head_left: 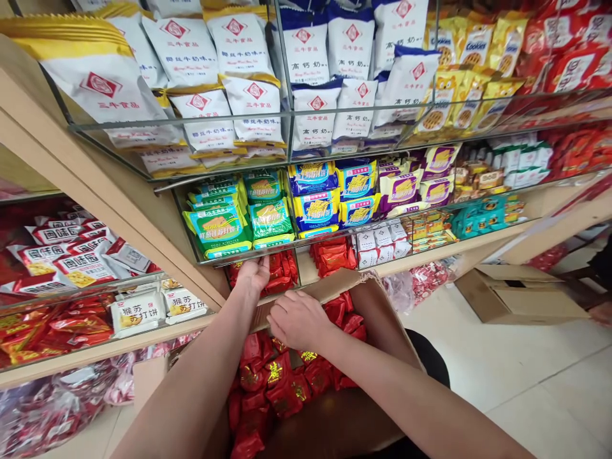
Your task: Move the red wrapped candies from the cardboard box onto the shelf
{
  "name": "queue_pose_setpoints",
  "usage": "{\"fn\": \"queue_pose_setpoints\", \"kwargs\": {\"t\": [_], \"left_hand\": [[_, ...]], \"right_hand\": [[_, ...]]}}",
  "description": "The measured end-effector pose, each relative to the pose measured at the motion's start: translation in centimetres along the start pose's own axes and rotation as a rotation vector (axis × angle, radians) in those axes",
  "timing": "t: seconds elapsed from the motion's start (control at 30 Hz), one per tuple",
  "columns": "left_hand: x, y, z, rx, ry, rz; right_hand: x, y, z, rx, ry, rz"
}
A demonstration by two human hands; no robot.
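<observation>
An open cardboard box (382, 319) sits below me, holding several small red snack packets (277, 382). My left hand (253, 273) reaches into the shelf compartment of red packets (282, 271), fingers curled down onto them; I cannot make out what it holds. My right hand (299, 319) hovers over the far end of the box, fingers bent down among the red packets, grip hidden.
Wooden shelves with glass dividers (291, 137) hold white biscuit bags (239, 44), green packs (220, 226) and blue-yellow packs (315, 204). A second cardboard box (516, 296) lies on the tiled floor at right. Bagged red sweets (48, 408) fill the lower left.
</observation>
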State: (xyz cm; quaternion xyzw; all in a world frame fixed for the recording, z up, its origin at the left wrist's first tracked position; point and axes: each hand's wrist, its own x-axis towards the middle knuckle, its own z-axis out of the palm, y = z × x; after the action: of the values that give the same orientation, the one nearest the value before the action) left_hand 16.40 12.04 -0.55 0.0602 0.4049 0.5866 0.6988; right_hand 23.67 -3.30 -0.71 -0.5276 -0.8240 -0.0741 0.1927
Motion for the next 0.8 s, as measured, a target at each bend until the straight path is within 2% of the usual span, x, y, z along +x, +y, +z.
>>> {"fn": "queue_pose_setpoints", "kwargs": {"t": [0.33,0.57,0.67,0.8], "left_hand": [[0.3,0.1,-0.7,0.017,-0.030,0.029],[0.8,-0.2,-1.0,0.101,0.036,0.089],[0.2,0.0,-0.8,0.128,0.055,0.077],[-1.9,0.2,-1.4,0.164,0.052,0.036]], "right_hand": [[-0.4,0.0,0.4,-0.011,0.052,-0.013],[-0.4,0.0,0.5,-0.019,0.077,-0.013],[-0.4,0.0,0.5,-0.021,0.076,-0.012],[-0.3,0.1,0.5,-0.018,0.074,-0.008]]}}
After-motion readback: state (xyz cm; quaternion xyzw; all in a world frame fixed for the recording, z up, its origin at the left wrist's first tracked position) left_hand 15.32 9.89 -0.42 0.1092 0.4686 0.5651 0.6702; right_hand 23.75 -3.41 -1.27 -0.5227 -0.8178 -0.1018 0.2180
